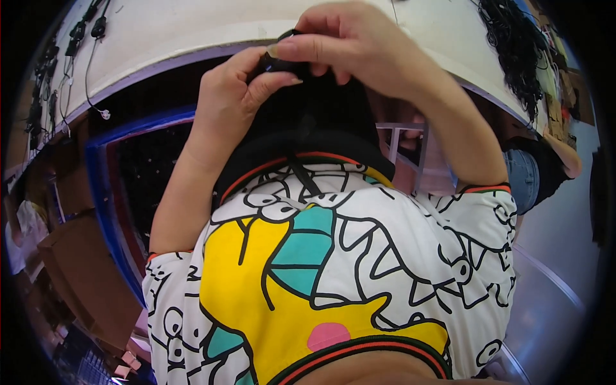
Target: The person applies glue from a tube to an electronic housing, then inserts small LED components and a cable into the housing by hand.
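A small black rounded object (281,65) with a tiny blue spot is between my two hands, close to the front edge of the white table (212,29). Its exact kind does not show. My left hand (234,90) pinches it from the left side, thumb and fingers closed on it. From the right and above, my right hand (350,48) grips it too, with the thumb laid across its top and the other fingers bent behind. Dark cloth on my lap lies below the hands and blends with the object's lower edge.
Black cables with plugs (98,27) lie along the table's left side, one hanging over the edge. A thick bundle of black cables (510,51) is at the right. Cardboard boxes (90,282) stand at the lower left. Another person in jeans (523,176) is at the right.
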